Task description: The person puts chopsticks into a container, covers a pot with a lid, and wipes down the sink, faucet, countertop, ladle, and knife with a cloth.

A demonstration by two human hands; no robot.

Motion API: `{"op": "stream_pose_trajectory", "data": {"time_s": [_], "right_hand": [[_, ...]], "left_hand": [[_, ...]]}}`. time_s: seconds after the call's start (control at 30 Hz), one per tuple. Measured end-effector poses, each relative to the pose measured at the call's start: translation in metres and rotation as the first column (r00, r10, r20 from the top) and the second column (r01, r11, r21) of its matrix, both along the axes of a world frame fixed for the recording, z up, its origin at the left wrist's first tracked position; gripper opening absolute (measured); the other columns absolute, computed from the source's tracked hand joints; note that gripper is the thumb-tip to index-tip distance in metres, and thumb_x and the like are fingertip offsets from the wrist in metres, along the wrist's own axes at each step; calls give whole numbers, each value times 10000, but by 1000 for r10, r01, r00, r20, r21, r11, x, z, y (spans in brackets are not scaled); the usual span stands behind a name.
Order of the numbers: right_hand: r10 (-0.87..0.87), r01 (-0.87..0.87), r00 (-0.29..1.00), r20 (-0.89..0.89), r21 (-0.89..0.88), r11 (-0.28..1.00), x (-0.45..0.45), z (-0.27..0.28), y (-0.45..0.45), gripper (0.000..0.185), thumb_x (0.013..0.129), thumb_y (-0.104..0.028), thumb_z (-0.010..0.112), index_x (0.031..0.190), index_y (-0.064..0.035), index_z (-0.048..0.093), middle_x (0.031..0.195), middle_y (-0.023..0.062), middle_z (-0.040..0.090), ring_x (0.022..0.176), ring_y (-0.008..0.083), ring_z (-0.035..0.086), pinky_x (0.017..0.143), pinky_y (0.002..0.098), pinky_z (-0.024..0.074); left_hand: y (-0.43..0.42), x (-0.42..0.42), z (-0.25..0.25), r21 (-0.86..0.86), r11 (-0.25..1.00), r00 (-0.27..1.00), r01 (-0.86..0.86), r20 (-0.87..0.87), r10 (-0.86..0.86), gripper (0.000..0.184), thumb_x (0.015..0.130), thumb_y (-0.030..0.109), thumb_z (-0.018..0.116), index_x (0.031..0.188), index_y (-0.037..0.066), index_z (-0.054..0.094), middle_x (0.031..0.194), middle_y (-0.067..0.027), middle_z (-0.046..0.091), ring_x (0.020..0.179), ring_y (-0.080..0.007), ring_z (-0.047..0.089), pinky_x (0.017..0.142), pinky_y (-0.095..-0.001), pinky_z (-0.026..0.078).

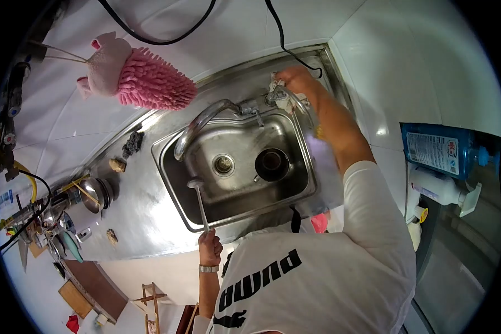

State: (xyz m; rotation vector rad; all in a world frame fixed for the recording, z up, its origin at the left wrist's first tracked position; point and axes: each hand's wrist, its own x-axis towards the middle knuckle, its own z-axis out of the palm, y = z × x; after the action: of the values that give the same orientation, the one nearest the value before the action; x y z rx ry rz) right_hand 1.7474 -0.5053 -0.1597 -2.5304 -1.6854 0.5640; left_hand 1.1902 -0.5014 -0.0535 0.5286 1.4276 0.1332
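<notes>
My left hand [210, 247], with a watch at its wrist, is closed around the handle of a metal ladle [201, 206]. The ladle's round end hangs over the left part of the steel sink [236, 206]. My right hand [296, 79] is at the sink's back right corner, its fingers closed on a pale cloth [286, 103] against the thin curved spout [300, 103]. Inside the basin, a dark round pot [272, 165] sits right of the drain [223, 165]. The large curved faucet [203, 123] reaches over the basin from behind.
A pink chenille mitt [153, 80] hangs at the upper left. Left of the sink lie a dark scouring pad [132, 145] and a brownish lump [117, 165]. Stacked metal bowls [93, 195] stand farther left. A blue bottle [440, 150] and a white pump bottle [440, 186] are at the right.
</notes>
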Motion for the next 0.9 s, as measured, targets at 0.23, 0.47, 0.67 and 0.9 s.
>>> {"op": "stream_pose_trajectory", "data": {"time_s": [0.23,0.47,0.67,0.9], "right_hand": [[232,-235,972,-38,-81,969,7,22,33,327,672,-80,618,989,-151,657,945,126,644,906,313,607,771,398,484],[272,-276,940,-206,10,961,14,11,46,335,593,-16,612,905,-126,668,913,120,647,893,329,603,733,400,485],[251,-241,905,-343,71,968,19,4,41,327,622,14,578,910,-113,668,927,121,650,889,322,607,735,384,479],[150,-57,903,-403,233,971,16,-8,30,316,652,-2,586,942,-110,655,920,131,644,875,320,606,721,389,467]], "left_hand": [[0,8,-4,-10,1000,999,-5,-42,4,258,881,168,566,698,156,384,470,60,291,329,-36,200,289,-215,153],[-7,33,-4,-18,1000,996,-6,-94,4,262,883,177,563,697,161,381,474,64,284,333,-33,192,289,-212,152],[-19,51,-3,1,1000,997,9,-80,-8,259,882,177,567,697,160,386,481,63,292,335,-34,199,287,-205,156],[-16,62,-3,-43,998,997,38,-65,-41,276,880,154,565,663,155,394,456,61,286,324,-40,216,282,-217,164]]}}
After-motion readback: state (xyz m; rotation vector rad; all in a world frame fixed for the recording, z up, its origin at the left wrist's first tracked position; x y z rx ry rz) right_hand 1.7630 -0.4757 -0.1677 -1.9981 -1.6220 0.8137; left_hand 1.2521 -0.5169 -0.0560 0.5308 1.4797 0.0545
